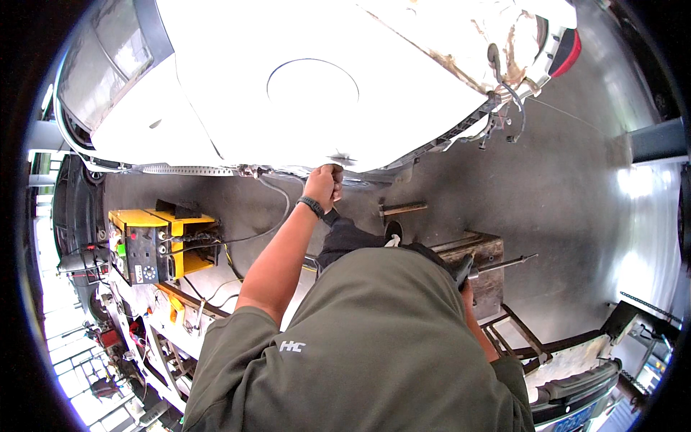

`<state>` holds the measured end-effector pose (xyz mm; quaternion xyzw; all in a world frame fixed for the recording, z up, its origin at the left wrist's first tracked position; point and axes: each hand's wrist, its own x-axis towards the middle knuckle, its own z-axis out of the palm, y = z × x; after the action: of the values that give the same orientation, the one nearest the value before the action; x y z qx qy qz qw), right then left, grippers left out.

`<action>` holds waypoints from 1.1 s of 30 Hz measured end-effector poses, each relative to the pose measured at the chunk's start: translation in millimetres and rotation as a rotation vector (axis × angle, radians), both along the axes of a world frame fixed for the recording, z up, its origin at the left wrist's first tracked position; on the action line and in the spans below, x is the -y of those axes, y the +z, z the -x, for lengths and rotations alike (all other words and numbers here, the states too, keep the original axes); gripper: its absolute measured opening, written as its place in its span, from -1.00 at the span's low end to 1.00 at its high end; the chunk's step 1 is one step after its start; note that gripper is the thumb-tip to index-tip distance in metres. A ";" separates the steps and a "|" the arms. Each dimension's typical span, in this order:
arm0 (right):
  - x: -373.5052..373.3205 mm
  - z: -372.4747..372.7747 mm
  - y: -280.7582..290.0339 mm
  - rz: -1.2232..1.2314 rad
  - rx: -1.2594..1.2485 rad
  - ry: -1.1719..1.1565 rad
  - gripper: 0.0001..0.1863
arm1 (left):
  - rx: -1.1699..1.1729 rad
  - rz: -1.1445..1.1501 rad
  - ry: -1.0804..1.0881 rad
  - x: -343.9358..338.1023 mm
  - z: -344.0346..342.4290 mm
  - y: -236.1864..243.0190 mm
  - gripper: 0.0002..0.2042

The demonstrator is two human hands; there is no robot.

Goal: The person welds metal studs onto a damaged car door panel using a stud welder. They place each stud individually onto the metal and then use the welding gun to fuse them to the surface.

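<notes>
A white car body (237, 93) fills the upper view, with a dark crease (342, 158) near the lower edge of its side panel. My left hand (325, 183) is raised to that edge just below the crease, fingers curled closed. Whatever they may hold is hidden. A dark band circles the left wrist. Low at my right side, my right hand (467, 291) shows only in part behind my shirt, closed at a black tool (463, 271) with a long metal rod (507, 263) pointing right, away from the car.
A yellow-and-black machine (147, 248) stands at left; a cable (270, 229) loops from it toward the car's lower edge. A cluttered bench is at lower left. Right of me are a worn wooden block (488, 277) and a metal frame (515, 335). A bar (403, 209) lies on the floor ahead.
</notes>
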<state>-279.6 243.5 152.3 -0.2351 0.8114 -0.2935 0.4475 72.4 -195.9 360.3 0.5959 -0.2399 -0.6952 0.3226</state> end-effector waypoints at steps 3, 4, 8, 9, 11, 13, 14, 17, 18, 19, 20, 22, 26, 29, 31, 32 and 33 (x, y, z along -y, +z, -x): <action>-7.2 0.6 -14.7 0.120 0.093 -0.085 -0.16 | -0.052 -0.077 0.029 0.5 0.3 6.0 -0.80; -6.9 2.5 -15.3 -0.004 -0.004 -0.006 -0.13 | -0.005 -0.047 -0.023 -0.5 -3.3 4.0 -0.78; 0.8 -3.1 3.3 -0.122 -0.108 0.094 -0.06 | 0.671 0.306 -0.358 7.7 -12.8 -22.5 -0.67; 1.2 -3.6 6.0 -0.119 -0.108 0.091 -0.06 | 0.671 0.310 -0.359 9.3 -10.7 -20.1 -0.67; 1.9 -5.3 11.6 -0.210 -0.164 0.096 -0.09 | 0.774 0.513 -0.443 11.3 -4.9 -16.2 -0.62; 14.4 -12.2 40.3 -0.113 -0.040 0.042 -0.11 | 0.836 0.614 -0.471 10.8 -3.4 -2.1 -0.59; 19.3 -16.1 53.7 -0.025 0.079 -0.025 -0.13 | 0.957 0.614 -0.572 11.2 1.0 12.9 -0.60; 13.3 -13.7 37.5 -0.074 0.054 -0.038 -0.15 | 1.104 0.647 -0.711 16.7 5.0 24.6 -0.61; 15.1 -13.3 38.9 -0.074 0.054 -0.025 -0.15 | 1.137 0.679 -0.738 16.5 2.2 26.1 -0.62; 16.2 -13.5 40.6 -0.040 0.118 -0.061 -0.15 | 1.142 0.671 -0.727 13.5 -0.3 27.0 -0.62; 16.1 -13.3 39.7 -0.020 0.148 -0.085 -0.14 | 1.170 0.663 -0.756 12.4 4.9 34.3 -0.62; 10.1 -9.6 29.0 -0.022 0.136 -0.076 -0.13 | 1.201 0.648 -0.778 10.8 11.6 42.9 -0.62; -17.2 -3.0 -15.5 0.113 0.191 -0.093 -0.11 | 1.269 0.573 -0.781 10.1 21.4 39.7 -0.61; -15.6 0.7 -24.3 0.145 0.189 -0.074 -0.10 | 1.171 0.575 -0.567 8.3 2.9 -14.2 -0.63; -20.9 6.6 -30.6 -0.029 -0.044 0.062 -0.11 | 1.075 0.592 -0.410 2.5 -15.8 -42.4 -0.64; -26.5 7.7 -41.0 -0.129 -0.178 0.141 -0.12 | 0.615 0.317 -0.365 -2.5 -27.2 -46.0 -0.66; -25.7 6.9 -43.4 -0.123 -0.176 0.136 -0.12 | 0.162 0.040 -0.303 -8.9 -37.7 -47.9 -0.67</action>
<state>-286.4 269.2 109.0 -0.2867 0.8461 -0.1904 0.4070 110.1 -187.0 312.4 0.6004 -0.3661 -0.6806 0.2055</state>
